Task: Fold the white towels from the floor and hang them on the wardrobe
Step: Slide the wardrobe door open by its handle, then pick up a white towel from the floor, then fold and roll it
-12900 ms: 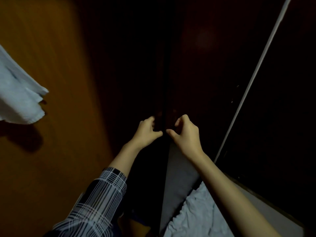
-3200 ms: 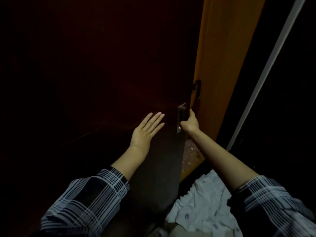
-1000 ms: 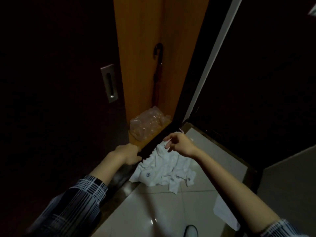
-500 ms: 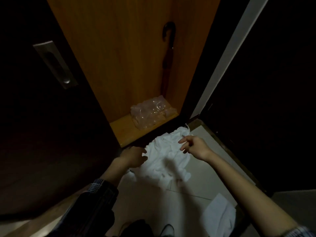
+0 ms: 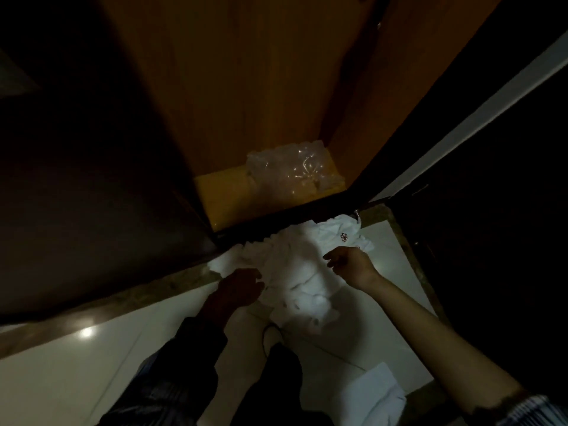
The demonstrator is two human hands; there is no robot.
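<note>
Both hands have dropped closer to the heap since half a second back, and the view has tipped further down, so the door's metal pull has slipped out of sight. The left hand (image 5: pixel 238 285) sits in shadow at the near left edge of the crumpled white towels (image 5: pixel 295 272); its fingers look loosely spread over the cloth, though in this dimness I cannot tell whether they have caught any of it. The right hand (image 5: pixel 350 264) hangs over the right side of the pile, fingers bent and slack, holding nothing that I can see.

The towels lie bunched on the pale tiled floor (image 5: pixel 76 373), pushed up against the dark sill of the wardrobe (image 5: pixel 246 87). A small dark red emblem (image 5: pixel 343 237) shows on the far right fold. Inside the open wardrobe, on its orange wooden bottom, a clear plastic bag (image 5: pixel 292 170) lies crumpled in the right corner. The dark sliding door (image 5: pixel 92 179) closes off the left side, right down to the towels' left edge. Another flat piece of white cloth (image 5: pixel 381 392) lies apart on the floor near the right forearm. A lamp's reflection (image 5: pixel 86 332) glints on the tiles at left.
</note>
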